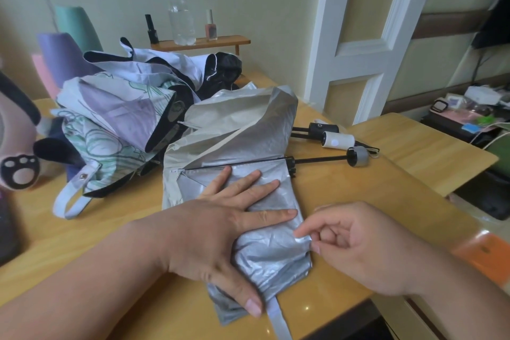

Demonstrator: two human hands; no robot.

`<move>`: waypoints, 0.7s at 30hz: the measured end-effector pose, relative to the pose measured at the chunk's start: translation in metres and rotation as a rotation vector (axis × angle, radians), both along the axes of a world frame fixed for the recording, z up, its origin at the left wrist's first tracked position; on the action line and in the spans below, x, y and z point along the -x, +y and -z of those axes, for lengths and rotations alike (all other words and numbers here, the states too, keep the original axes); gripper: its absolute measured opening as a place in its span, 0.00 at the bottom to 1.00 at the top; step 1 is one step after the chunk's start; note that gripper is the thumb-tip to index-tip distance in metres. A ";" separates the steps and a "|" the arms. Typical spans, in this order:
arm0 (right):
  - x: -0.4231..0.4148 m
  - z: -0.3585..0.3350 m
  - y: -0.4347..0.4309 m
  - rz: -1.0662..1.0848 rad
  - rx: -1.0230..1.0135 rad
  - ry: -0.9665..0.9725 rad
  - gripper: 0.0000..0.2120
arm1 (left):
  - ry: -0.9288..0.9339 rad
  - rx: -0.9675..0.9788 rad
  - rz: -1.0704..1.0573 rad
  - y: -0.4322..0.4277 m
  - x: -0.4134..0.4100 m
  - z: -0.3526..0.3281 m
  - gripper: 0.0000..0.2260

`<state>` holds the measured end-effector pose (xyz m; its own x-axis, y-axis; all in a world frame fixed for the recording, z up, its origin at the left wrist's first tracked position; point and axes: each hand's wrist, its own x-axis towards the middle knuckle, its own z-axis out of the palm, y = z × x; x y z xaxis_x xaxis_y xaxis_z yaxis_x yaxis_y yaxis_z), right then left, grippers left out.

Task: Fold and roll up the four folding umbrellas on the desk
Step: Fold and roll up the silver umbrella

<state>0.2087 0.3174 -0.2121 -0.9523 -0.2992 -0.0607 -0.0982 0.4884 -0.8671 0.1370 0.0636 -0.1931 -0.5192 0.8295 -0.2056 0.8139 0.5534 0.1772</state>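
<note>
Head view, looking down at the wooden counter [386, 188].

- Silver umbrella [273, 254]: lies at near centre of the counter, canopy loose and creased. Near part is gathered flat; far part is heaped up, showing a cream face. Black shaft runs out to the right and ends in a grey handle [358, 156]. A pale strap [278, 317] hangs off its near edge.
- Left hand [220, 226]: open, fingers straight and spread, palm down, pressing on the silver fabric. Thumb lies along the near fold.
- Right hand [367, 246]: fingers curled, forefinger and thumb pinching the right edge of the silver fabric.
- Floral umbrella [110, 107]: pale green and lilac, crumpled on the left, just beside the silver one; its looped strap lies on the counter.
- White-and-black umbrella [165, 66]: heaped behind the floral one, far left of centre.
- Black handle [323, 127] and white handle [338, 140]: side by side on the right, beyond the grey handle.
- Pink fabric with a paw print [19, 171]: at the left edge; cannot tell what it is.
- Far side: small wooden shelf [201, 41] carrying a water bottle [178, 5] between two small bottles.
</note>
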 end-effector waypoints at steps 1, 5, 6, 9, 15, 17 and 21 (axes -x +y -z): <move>0.000 0.000 0.000 -0.002 -0.002 0.001 0.15 | 0.000 0.003 0.003 0.000 0.000 0.000 0.52; -0.001 -0.009 -0.003 -0.055 -0.140 0.042 0.15 | 0.002 0.009 0.009 -0.005 0.000 -0.001 0.53; -0.003 -0.011 -0.004 -0.072 -0.228 0.065 0.15 | 0.003 0.001 0.010 -0.006 0.000 0.001 0.52; -0.008 -0.017 -0.010 0.022 -0.407 0.363 0.08 | 0.045 -0.013 0.042 -0.006 0.005 0.013 0.47; -0.006 -0.003 -0.022 -0.119 -0.495 0.534 0.09 | 0.032 -0.111 0.037 -0.004 -0.001 0.015 0.29; -0.001 -0.008 -0.016 -0.030 -0.363 0.531 0.07 | 0.041 -0.229 0.020 -0.004 -0.004 0.019 0.23; 0.039 -0.047 -0.011 0.392 0.223 0.322 0.07 | 0.083 -0.408 0.037 0.000 0.000 0.023 0.22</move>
<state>0.1694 0.3059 -0.1647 -0.9549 0.1095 0.2759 -0.2228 0.3498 -0.9099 0.1373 0.0638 -0.2161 -0.4882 0.8528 0.1856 0.8528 0.4211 0.3088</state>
